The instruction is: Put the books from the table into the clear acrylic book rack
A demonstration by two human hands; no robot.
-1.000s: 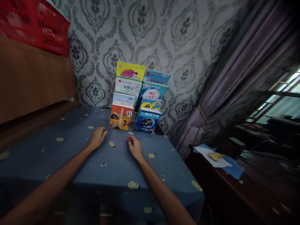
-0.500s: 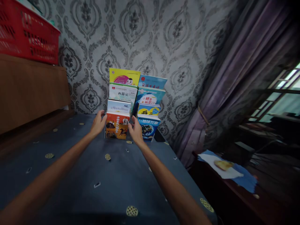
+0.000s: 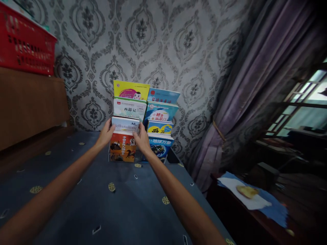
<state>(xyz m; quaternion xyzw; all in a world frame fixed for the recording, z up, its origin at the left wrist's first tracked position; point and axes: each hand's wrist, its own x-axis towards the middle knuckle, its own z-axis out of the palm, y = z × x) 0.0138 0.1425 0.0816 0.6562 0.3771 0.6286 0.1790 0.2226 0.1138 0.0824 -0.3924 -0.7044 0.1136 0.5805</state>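
Observation:
Two side-by-side columns of books stand in stepped rows against the wall. My left hand [image 3: 106, 133] is at the left edge of a pale blue book [image 3: 125, 123], with its thumb at the front. At that book's right edge is my right hand [image 3: 142, 139], thumb in front and fingers curled behind. Directly below stands an orange book [image 3: 123, 148]. Behind rise a whitish book [image 3: 130, 108] and a yellow one [image 3: 131, 90]. In the right column are a dark blue book [image 3: 160, 149], a yellow-and-blue book [image 3: 159, 128], a teal book [image 3: 161, 111] and a light blue book [image 3: 164, 96].
A dark blue patterned cloth [image 3: 122, 211] covers the surface. At left, a red plastic basket [image 3: 28, 47] sits on a wooden cabinet [image 3: 30, 102]. A purple curtain [image 3: 230, 85] hangs at right, near a side table holding a blue cloth [image 3: 276, 212]. A dark flat object [image 3: 173, 157] lies beside the books.
Both hands have moved up from the orange book's sides to the pale blue book's edges. The camera view has shifted slightly, so the books appear lower and further left.

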